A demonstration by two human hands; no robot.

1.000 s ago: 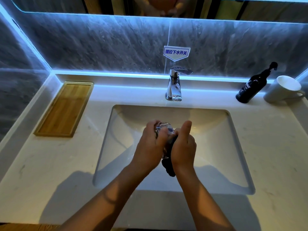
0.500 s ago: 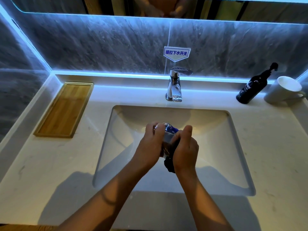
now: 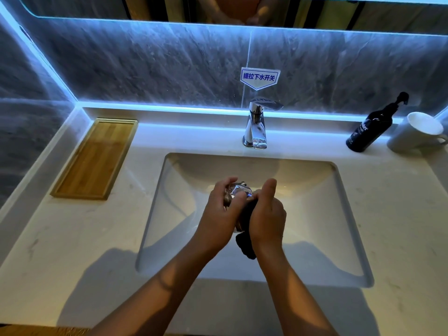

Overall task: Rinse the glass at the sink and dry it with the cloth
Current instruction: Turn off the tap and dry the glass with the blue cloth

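Left hand (image 3: 221, 218) grip: fingers wrapped around the glass (image 3: 238, 194). Right hand (image 3: 268, 218) grip: closed on the dark cloth (image 3: 246, 243), pressed to the glass. Both are held over the sink (image 3: 339, 226). Faucet (image 3: 257, 127) behind; wooden tray (image 3: 94, 158) on the table (image 3: 72, 238).

Glossy chrome faucet (image 3: 255, 128), wooden tray (image 3: 94, 158)

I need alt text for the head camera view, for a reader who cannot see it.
Over a white sink, the left hand holds a clear glass while the right hand presses a dark cloth against it. No water shows at the chrome tap; a wooden tray, a dark pump bottle and a white mug stand on the counter.
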